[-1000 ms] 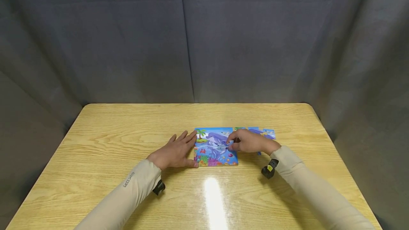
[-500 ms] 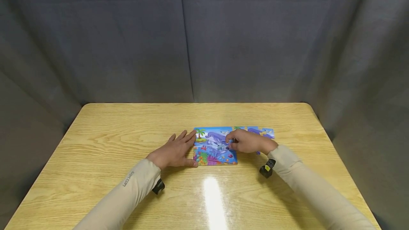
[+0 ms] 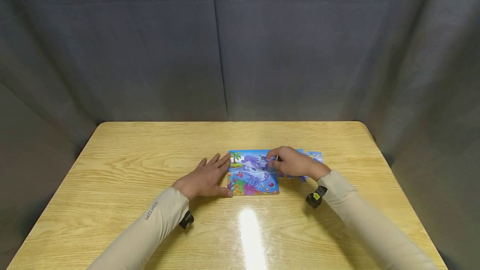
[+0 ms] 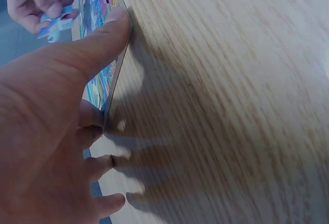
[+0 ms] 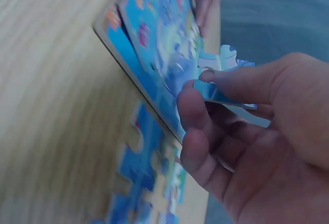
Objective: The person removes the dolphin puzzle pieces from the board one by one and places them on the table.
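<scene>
A dolphin jigsaw puzzle in a flat board (image 3: 252,193) lies mid-table, with a palm tree at its upper left. My left hand (image 3: 203,178) rests at its left edge, fingers spread; the left wrist view shows the thumb (image 4: 110,31) over the board's edge. Above the board's right side, my right hand (image 3: 296,163) pinches a blue and white puzzle piece (image 5: 226,96) between thumb and fingers. In the right wrist view the piece is tilted and apart from the board. Within the board, the lower picture section (image 5: 144,26) sits askew, with a dark gap along its edge.
Several loose puzzle pieces (image 3: 315,156) lie just right of the board, partly hidden by my right hand. The wooden table (image 3: 150,145) ends at a grey curtain (image 3: 150,53) behind. Each wrist wears a black camera (image 3: 314,198).
My right hand has moved up and slightly away over the board with the puzzle piece. The lower picture section shifted askew between the first two frames. My left hand stays put.
</scene>
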{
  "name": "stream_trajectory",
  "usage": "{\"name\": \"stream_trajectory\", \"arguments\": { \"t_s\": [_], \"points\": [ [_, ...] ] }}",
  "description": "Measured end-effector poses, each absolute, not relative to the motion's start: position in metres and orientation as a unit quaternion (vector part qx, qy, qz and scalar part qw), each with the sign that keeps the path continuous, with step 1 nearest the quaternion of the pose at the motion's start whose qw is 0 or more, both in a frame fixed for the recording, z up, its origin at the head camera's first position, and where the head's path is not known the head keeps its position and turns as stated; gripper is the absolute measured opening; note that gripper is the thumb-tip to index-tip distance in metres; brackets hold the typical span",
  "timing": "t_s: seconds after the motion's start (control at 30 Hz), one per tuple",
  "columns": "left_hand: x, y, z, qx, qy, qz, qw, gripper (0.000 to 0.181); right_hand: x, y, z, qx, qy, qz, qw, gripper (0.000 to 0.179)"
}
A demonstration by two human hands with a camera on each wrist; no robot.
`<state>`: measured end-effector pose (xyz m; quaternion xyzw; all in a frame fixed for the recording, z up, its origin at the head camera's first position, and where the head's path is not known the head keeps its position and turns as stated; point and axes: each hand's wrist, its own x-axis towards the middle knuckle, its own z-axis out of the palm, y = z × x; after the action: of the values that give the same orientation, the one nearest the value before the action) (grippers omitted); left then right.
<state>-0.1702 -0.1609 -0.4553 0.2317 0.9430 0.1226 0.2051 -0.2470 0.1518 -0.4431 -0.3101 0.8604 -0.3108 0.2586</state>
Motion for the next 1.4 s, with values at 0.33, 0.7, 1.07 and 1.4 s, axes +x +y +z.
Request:
{"name": "stream_trajectory", "arguments": {
  "t_s": [0.33,0.7,1.07,1.4],
  "points": [
    [-0.169,-0.161,-0.455,0.229,0.944,0.120,0.206,0.103,-0.259,0.190,-0.425,-0.271,0.879,-0.335,0.207,0.018],
    [-0.169,-0.163,-0.458,0.232,0.944,0.127,0.199,0.102,-0.256,0.232,-0.425,-0.258,0.883,-0.340,0.198,0.011],
    [-0.170,-0.161,-0.458,0.237,0.942,0.131,0.198,0.102,-0.247,0.277,-0.432,-0.223,0.892,-0.318,0.232,0.008],
    [-0.170,-0.162,-0.456,0.237,0.942,0.131,0.200,0.102,-0.242,0.290,-0.449,-0.205,0.894,-0.322,0.237,0.005]
  ]
}}
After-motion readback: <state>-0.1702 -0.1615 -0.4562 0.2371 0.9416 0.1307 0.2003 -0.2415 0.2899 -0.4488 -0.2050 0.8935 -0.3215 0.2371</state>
